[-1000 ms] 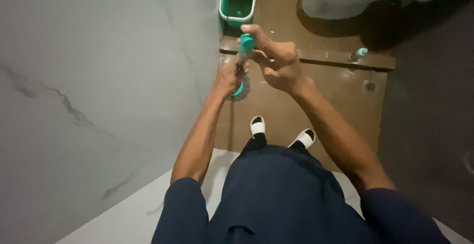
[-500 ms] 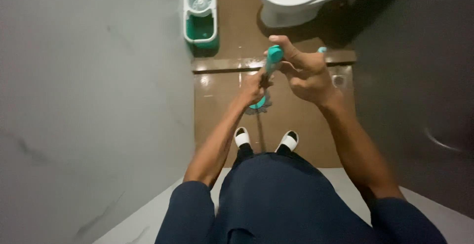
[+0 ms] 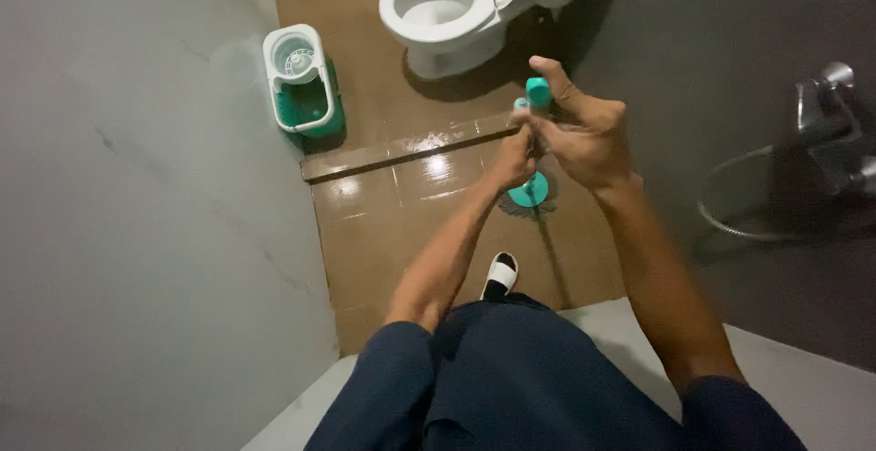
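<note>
Both bare arms reach forward and meet in front of the body. The right hand point(image 3: 584, 132) sits higher, fingers curled shut, thumb up. The left hand point(image 3: 513, 161) is just below it, also clenched, its forearm angling inward.

Dim, soft indoor light with glare patches on the wet brown floor point(image 3: 429, 177); deep shadow beside the toilet point(image 3: 456, 4) and along the right side; focus slightly soft overall

Bathroom: white toilet point(image 3: 456, 9), brown tile floor point(image 3: 401, 223), shower hose point(image 3: 739, 205) on wall.
</note>
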